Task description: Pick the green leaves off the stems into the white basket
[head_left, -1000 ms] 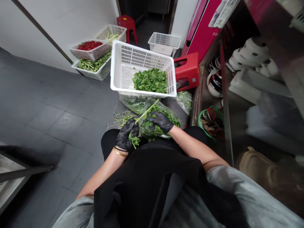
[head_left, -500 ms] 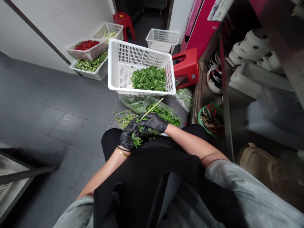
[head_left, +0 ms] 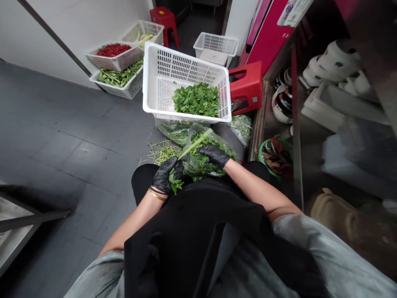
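Note:
Both my hands wear black gloves over my lap. My left hand (head_left: 166, 176) is closed on a leafy herb sprig (head_left: 175, 184) whose pale green stem (head_left: 195, 143) slants up to the right. My right hand (head_left: 214, 155) is curled on the clear plastic bag of green herbs (head_left: 203, 157) just beyond my knees. Ahead on the floor stands a white slotted basket (head_left: 161, 93) holding a heap of picked green leaves (head_left: 196, 99).
Stripped stems (head_left: 161, 151) lie on the grey floor tiles. White baskets of red chillies (head_left: 113, 50) and green beans (head_left: 119, 77) stand by the wall. A tipped red stool (head_left: 245, 87) is beside the basket. Metal shelving with bowls (head_left: 281, 103) lines the right.
My right hand has drawn away from my left and moved right onto the bag. My left hand keeps the sprig, and the stem has tilted a little.

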A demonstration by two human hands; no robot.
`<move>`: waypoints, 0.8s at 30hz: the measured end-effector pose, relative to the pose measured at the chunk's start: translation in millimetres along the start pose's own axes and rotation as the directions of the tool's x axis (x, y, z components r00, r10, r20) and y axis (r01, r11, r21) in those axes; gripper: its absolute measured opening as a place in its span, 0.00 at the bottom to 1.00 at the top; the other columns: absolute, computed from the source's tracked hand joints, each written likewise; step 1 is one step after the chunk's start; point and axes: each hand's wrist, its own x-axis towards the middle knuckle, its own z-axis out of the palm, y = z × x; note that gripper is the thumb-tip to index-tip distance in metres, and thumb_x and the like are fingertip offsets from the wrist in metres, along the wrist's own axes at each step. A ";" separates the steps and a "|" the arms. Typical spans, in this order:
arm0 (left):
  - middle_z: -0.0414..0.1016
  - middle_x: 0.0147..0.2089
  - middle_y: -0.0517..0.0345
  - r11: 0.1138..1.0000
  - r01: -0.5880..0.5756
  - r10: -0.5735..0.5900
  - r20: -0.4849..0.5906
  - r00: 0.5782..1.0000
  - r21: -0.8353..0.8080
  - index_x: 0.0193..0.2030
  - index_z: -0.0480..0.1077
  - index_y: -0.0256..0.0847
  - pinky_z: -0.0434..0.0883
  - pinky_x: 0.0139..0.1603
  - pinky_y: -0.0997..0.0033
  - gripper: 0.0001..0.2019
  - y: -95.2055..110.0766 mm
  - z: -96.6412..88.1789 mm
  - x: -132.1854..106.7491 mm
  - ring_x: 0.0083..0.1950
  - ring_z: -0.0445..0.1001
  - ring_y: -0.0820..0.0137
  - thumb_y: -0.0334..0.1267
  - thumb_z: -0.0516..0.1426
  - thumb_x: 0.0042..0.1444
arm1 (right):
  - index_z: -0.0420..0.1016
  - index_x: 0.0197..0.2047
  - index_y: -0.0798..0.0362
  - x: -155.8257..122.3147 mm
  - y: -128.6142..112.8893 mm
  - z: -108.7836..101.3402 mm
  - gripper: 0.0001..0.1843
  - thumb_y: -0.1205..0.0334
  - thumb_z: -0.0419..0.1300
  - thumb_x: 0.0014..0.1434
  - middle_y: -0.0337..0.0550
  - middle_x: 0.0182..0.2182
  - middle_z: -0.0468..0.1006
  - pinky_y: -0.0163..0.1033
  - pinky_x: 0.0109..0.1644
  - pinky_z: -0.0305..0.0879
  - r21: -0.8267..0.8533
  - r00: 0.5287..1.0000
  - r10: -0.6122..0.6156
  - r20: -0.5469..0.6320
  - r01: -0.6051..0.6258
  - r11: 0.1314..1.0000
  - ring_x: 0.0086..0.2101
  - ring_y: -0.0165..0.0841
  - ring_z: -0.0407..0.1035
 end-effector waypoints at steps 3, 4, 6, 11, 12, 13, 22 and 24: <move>0.67 0.22 0.62 0.980 -0.187 0.179 -0.119 0.977 -0.060 0.33 0.72 0.35 0.68 0.24 0.77 0.08 -0.5 2.8 12.2 0.24 0.68 0.77 0.38 0.62 0.53 | 0.70 0.25 0.54 -7.5 12.7 28.2 0.21 0.46 0.70 0.39 0.38 0.24 0.75 0.32 0.21 0.64 -0.003 0.993 -0.096 0.065 0.096 0.995 0.21 0.27 0.66; 0.71 0.25 0.60 0.969 -0.240 0.229 -0.154 0.961 -0.060 0.32 0.71 0.36 0.70 0.27 0.76 0.08 -1.9 3.4 16.1 0.27 0.72 0.75 0.38 0.63 0.51 | 0.71 0.27 0.55 -8.5 12.8 36.1 0.21 0.47 0.70 0.40 0.39 0.26 0.76 0.32 0.24 0.66 -0.004 0.984 -0.157 0.078 0.158 0.987 0.24 0.27 0.68; 0.76 0.32 0.57 0.958 -0.285 0.273 -0.183 0.944 -0.041 0.31 0.72 0.38 0.72 0.31 0.73 0.08 -6.1 4.4 22.8 0.33 0.75 0.71 0.40 0.64 0.50 | 0.74 0.30 0.55 -7.1 10.1 49.1 0.19 0.49 0.70 0.41 0.40 0.29 0.77 0.32 0.30 0.68 -0.019 0.962 -0.235 0.138 0.240 0.971 0.30 0.29 0.70; 0.79 0.37 0.53 0.965 -0.257 0.261 -0.174 0.950 0.043 0.36 0.75 0.39 0.74 0.34 0.69 0.09 -12.9 3.5 34.5 0.40 0.77 0.65 0.40 0.64 0.49 | 0.77 0.32 0.57 12.6 7.3 61.9 0.18 0.53 0.69 0.43 0.37 0.24 0.75 0.33 0.29 0.67 -0.174 0.929 -0.155 0.335 0.223 0.959 0.25 0.26 0.66; 0.79 0.37 0.52 0.964 -0.261 0.266 -0.169 0.949 0.046 0.36 0.76 0.39 0.74 0.35 0.68 0.09 -12.1 2.5 36.8 0.40 0.77 0.64 0.40 0.64 0.49 | 0.77 0.31 0.58 17.2 7.2 60.7 0.17 0.54 0.70 0.41 0.37 0.22 0.75 0.33 0.29 0.66 -0.188 0.931 -0.151 0.333 0.223 0.957 0.24 0.26 0.66; 0.79 0.37 0.51 0.963 -0.267 0.271 -0.161 0.949 0.041 0.35 0.76 0.38 0.74 0.35 0.67 0.09 -10.6 1.2 39.2 0.40 0.77 0.64 0.40 0.64 0.48 | 0.76 0.29 0.59 21.5 6.7 58.9 0.17 0.54 0.71 0.40 0.37 0.22 0.75 0.33 0.29 0.66 -0.185 0.934 -0.152 0.322 0.220 0.958 0.24 0.26 0.66; 0.79 0.44 0.54 0.854 -0.509 0.520 -0.173 0.836 0.109 0.33 0.77 0.43 0.72 0.52 0.60 0.10 20.6 -20.3 65.9 0.53 0.73 0.62 0.43 0.66 0.45 | 0.70 0.26 0.56 78.2 -17.2 39.8 0.21 0.48 0.70 0.42 0.35 0.19 0.72 0.30 0.17 0.60 0.199 0.984 -0.142 -0.109 0.162 0.967 0.16 0.23 0.62; 0.80 0.42 0.55 0.833 -0.530 0.553 -0.222 0.803 0.159 0.30 0.76 0.43 0.72 0.53 0.57 0.08 38.5 -35.5 71.7 0.53 0.73 0.61 0.42 0.66 0.43 | 0.67 0.27 0.55 102.6 -32.6 23.0 0.20 0.47 0.67 0.47 0.33 0.19 0.70 0.30 0.17 0.61 0.242 0.951 -0.161 -0.263 0.226 0.943 0.14 0.21 0.59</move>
